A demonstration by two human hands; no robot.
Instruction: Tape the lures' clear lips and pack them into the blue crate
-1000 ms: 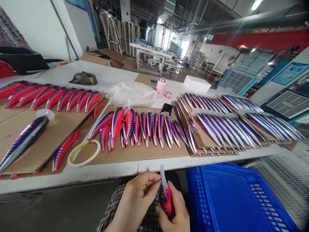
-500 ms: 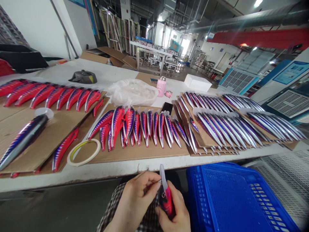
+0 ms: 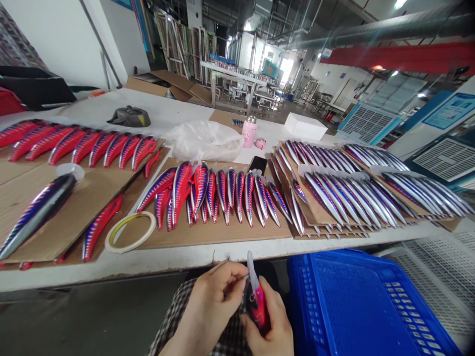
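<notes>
Item: one lure (image 3: 257,310), dark and pink-red with a clear lip, tilted lip-up before the desk (image 3: 208,254), over the lap. Right hand (image 3: 270,319): grip wrapped around the lure's body. Left hand (image 3: 220,289): thumb and forefinger pressed together beside its nose; whether they pinch anything small cannot be told.

Containers: blue basket (image 3: 310,306), perforated walls, right of the hands; pink bottle (image 3: 250,133), silver top, contents hidden; translucent plastic bag (image 3: 204,141), crumpled, contents unclear; white box (image 3: 305,126), interior hidden.

Also: cardboard sheets (image 3: 222,236) bearing finished-looking lures (image 3: 239,198); tape roll (image 3: 111,242).
</notes>
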